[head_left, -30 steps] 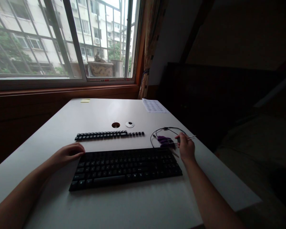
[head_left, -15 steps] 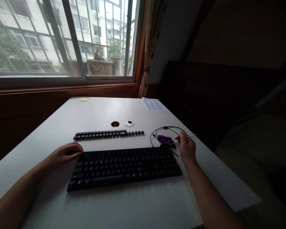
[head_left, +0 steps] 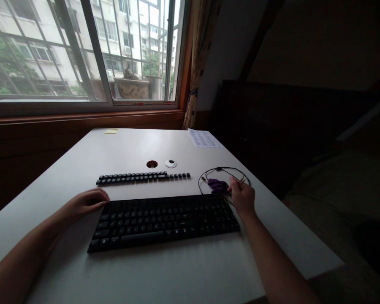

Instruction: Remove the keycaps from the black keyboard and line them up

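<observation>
A black keyboard [head_left: 164, 223] lies in front of me on the desk, its top strip dark and seemingly without keycaps. My left hand [head_left: 90, 200] is closed at its far left corner, thumb and fingertips against the edge. Over the far right corner, my right hand [head_left: 242, 196] pinches a thin wire keycap puller [head_left: 228, 200]; its wire end points down toward the keyboard, and the hand hides most of it. Black keycaps [head_left: 131, 179] stand in rows behind the keyboard. A purple cloth [head_left: 217, 185] lies just left of my right hand.
A black cable [head_left: 205, 172] curls round the cloth. Behind the keycaps are a round desk hole [head_left: 152, 164] and a white ring cover [head_left: 170, 163]. A printed sheet [head_left: 204, 138] and yellow notes [head_left: 111, 131] lie at the far edge of the white desk [head_left: 139, 274].
My right hand has moved left and slightly down, and the puller's wire end has dropped toward the keyboard's far right corner. My left hand stays at the other corner.
</observation>
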Available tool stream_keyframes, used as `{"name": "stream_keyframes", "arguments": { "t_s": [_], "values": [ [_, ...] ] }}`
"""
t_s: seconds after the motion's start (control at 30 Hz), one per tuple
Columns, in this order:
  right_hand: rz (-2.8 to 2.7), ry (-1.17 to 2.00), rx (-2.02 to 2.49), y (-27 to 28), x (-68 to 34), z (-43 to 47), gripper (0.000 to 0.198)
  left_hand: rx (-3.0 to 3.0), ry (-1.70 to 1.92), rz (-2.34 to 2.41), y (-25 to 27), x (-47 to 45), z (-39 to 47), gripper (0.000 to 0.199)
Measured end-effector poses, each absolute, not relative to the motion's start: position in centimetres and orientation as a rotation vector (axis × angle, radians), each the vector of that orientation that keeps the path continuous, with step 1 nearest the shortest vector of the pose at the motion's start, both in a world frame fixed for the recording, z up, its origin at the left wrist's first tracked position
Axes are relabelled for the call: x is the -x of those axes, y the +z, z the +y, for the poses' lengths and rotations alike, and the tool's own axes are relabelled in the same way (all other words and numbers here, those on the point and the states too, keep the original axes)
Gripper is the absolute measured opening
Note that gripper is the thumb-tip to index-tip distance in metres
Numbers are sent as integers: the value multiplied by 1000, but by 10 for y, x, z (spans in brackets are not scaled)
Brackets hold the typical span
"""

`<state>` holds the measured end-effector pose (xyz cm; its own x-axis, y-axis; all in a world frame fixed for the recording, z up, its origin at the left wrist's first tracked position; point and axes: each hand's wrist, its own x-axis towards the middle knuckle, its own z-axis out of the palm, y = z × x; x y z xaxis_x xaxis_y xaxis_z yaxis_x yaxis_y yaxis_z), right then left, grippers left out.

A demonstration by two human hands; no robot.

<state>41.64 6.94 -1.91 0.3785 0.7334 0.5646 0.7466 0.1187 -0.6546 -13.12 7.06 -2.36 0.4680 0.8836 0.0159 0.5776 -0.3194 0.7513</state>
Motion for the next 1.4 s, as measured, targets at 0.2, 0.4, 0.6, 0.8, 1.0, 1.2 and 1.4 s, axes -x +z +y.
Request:
{"name": "stream_keyframes", "arguments": {
  "t_s": [0.2,0.4,0.6,0.8,1.0,1.2,1.4],
  "values": [
    [-1455,-62,1608,-19,-409,69,54,-1997,581,1243,-24,130,70,36],
    [-1598,-71,1636,-18,-408,70,56,-2007,572,1242,-23,129,69,38],
    [-1656,-96,1701,-21,-414,74,57,-1996,585,1242,-24,128,69,36],
    [-1560,57,1705,-24,-415,75,62,-1993,574,1236,-20,126,68,37],
    [-1538,71,1711,-25,-415,76,64,-2005,569,1263,-20,125,67,38],
    [-1525,91,1739,-24,-415,76,65,-2026,580,1263,-22,127,68,35],
    [-1515,99,1726,-27,-416,77,66,-2031,587,1239,-23,128,69,33]
  ]
}}
